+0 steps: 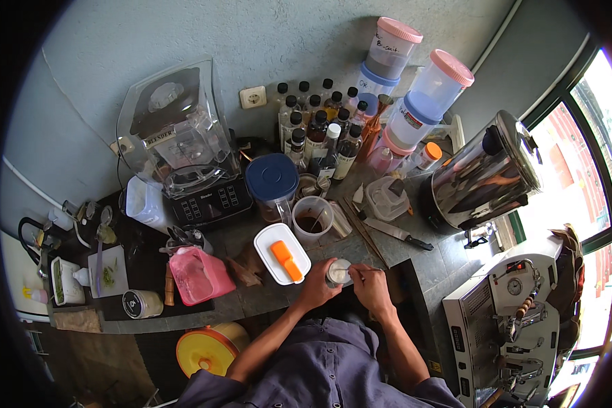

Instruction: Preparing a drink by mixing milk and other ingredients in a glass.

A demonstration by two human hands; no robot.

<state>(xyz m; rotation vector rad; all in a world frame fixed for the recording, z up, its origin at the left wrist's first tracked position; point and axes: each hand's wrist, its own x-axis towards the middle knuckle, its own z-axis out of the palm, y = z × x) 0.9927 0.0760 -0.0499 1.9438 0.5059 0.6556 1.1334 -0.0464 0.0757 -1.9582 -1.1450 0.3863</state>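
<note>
Item one: a small round cup [338,274], clear-walled, filled with something white, its mouth turned up towards you. Location: in your hands, just off the front edge of the grey tiled counter [449,262], near your body.

Left hand [318,284]: fingers curled around the cup's side, closed to its width, holding it.

Right hand [372,291]: fingers pinched together on a thin utensil [351,267], probably a spoon, its end at the cup's mouth.

Nearest neighbours: a white lidded box [264,239], with an orange scoop [287,261] lying across its lid; behind it, a clear plastic tub [310,237] with dark liquid in the bottom; to the right, a black-handled knife [391,230] lying flat.

Hidden or unclear: the cup's left side, covered by your fingers; the utensil's lower end, lost at the white contents, whose texture is too small to read. The rear bottles [282,88] stand partly behind those in front. The counter's edge hides part of the yellow-lidded bucket [198,352] below. The espresso machine [483,326] runs out of view at the lower right.
</note>
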